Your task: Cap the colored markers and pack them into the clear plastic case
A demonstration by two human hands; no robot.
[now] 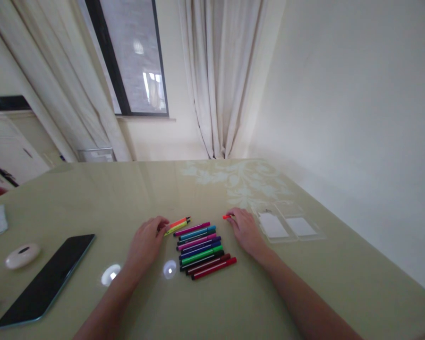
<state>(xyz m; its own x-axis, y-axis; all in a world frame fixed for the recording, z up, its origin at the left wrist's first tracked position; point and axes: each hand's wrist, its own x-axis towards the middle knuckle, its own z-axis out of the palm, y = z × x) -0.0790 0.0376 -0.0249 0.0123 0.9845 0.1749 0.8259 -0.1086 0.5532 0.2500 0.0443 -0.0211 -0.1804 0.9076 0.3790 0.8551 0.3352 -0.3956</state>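
Felt-tip pens (pixel 201 255) are lying in a row between the left hand (pixel 146 241), pinching an orange pen (pixel 178 223) and yellow pen (pixel 171 230), and the right hand (pixel 246 231), gripping an apparent orange-red cap (pixel 225 217), which could roll away if that grip slips.

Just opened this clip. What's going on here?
A person sits or stands at a glossy pale green table. Their right hand pinches a small bright orange-red piece, perhaps a cap. The left hand's fingers are at the left ends of a slim orange pen and a slim yellow pen; whether they grip is unclear. Between the hands and nearer the person lies a row of coloured felt-tip pens. An open clear plastic case lies to the right.
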